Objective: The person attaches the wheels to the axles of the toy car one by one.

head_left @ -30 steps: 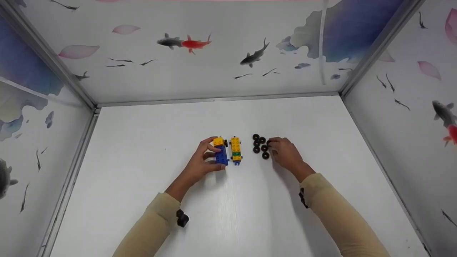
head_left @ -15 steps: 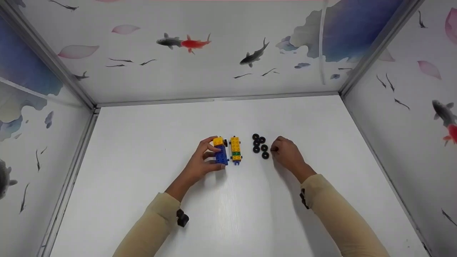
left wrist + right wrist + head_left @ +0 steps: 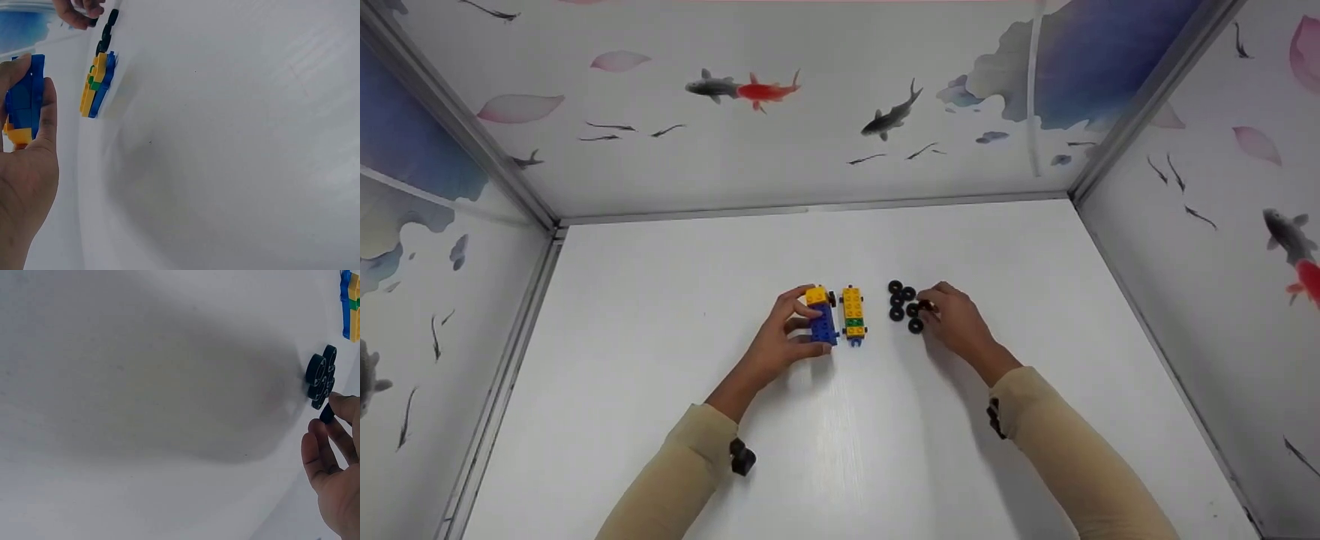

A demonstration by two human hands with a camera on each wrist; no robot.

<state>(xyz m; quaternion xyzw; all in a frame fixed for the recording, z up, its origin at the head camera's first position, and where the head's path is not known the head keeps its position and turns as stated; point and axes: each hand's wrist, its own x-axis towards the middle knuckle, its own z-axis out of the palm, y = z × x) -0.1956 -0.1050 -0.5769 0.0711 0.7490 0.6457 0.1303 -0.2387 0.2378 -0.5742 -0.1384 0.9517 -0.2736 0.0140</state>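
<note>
My left hand (image 3: pixel 780 335) grips a toy truck body (image 3: pixel 823 326) of blue and yellow building blocks, thumb at its near end and fingers along its left side. A black wheel (image 3: pixel 832 299) shows on the truck's right side. Just right of it lies a yellow toy block car (image 3: pixel 853 304) with a green band and a blue base, small pegs along its sides. My right hand (image 3: pixel 960 321) pinches a small black toy wheel (image 3: pixel 326 414) between thumb and fingertips, right beside the loose wheels (image 3: pixel 892 314).
Several loose black wheels (image 3: pixel 315 371) lie in a cluster between the yellow car and my right hand. The white tabletop (image 3: pixel 705 285) is bounded by printed panels at the back (image 3: pixel 810 165), left and right.
My right hand first drew slightly back from the cluster, then came forward again, and a wheel now shows between its fingers. My left hand keeps holding the truck body in place.
</note>
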